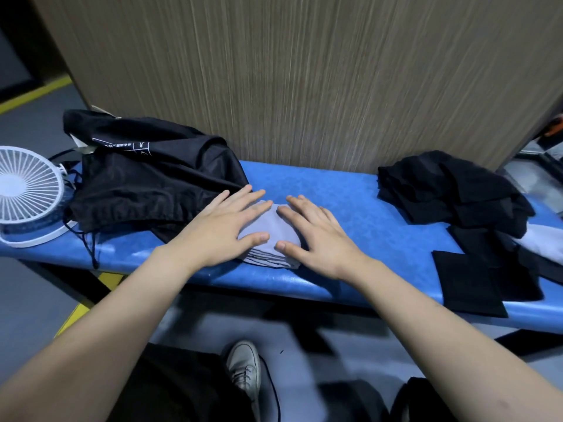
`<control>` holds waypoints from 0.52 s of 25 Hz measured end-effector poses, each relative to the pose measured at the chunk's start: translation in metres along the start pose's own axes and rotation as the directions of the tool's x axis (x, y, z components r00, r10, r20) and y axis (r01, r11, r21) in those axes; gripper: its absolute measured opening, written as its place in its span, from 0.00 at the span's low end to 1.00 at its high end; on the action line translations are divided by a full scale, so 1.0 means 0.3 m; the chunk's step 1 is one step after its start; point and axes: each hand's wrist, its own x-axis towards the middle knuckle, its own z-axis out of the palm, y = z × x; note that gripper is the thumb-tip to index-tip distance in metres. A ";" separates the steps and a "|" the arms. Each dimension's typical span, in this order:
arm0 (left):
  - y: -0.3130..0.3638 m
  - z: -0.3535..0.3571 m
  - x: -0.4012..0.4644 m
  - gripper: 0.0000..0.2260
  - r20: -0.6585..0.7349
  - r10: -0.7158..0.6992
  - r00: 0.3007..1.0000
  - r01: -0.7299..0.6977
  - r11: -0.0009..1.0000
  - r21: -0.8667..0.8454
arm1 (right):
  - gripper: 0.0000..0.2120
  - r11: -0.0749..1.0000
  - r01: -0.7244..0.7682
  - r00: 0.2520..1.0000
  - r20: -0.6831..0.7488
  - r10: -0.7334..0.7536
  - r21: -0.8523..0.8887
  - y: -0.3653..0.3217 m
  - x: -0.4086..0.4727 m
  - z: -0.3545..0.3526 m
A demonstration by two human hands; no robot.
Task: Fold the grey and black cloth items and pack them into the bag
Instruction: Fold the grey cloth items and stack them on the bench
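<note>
Running across the scene is a blue padded bench (350,193), backed by a wood-grain panel (304,71). On its left end a black drawstring bag (146,181) is slumped, with a white desk fan (27,193) just beside it. At the right end a heap of black cloths (451,187) is piled, a flat black piece (466,284) is laid near the front edge, and a corner of pale grey cloth (539,242) is seen beneath the heap.

At the middle of the bench, touching the bag's near edge, a small stack of folded grey cloths (271,239) is held down. The left hand (225,220) is laid flat on its left side and the right hand (316,229) on its right, fingers straight and spread, nothing gripped.

The folding step appears to be closing: the stack is being pressed flat. Next, the stack would likely need to be gripped by both sides, kept square, and carried to the bag, whose mouth cannot be made out and would probably have to be opened first.
</note>
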 end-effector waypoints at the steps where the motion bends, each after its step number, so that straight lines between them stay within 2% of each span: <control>1: -0.002 0.016 -0.009 0.35 0.005 0.004 1.000 -0.004 1.000 0.030 | 0.39 1.000 0.009 1.000 0.027 -0.008 -0.015 0.004 0.001 0.010; 5: -0.020 0.067 -0.040 0.34 0.004 0.004 1.000 -0.004 0.998 0.067 | 0.39 1.000 0.005 0.994 0.111 -0.002 -0.029 0.014 0.007 0.048; 10: -0.043 0.073 -0.037 0.38 -0.017 -0.038 0.999 0.039 0.997 0.069 | 0.38 1.000 -0.007 0.997 0.072 0.006 0.023 -0.008 0.026 0.081; 13: -0.047 0.060 -0.026 0.37 -0.003 -0.069 0.998 0.069 0.997 0.038 | 0.37 0.997 -0.022 0.997 0.076 0.017 0.073 -0.013 0.042 0.090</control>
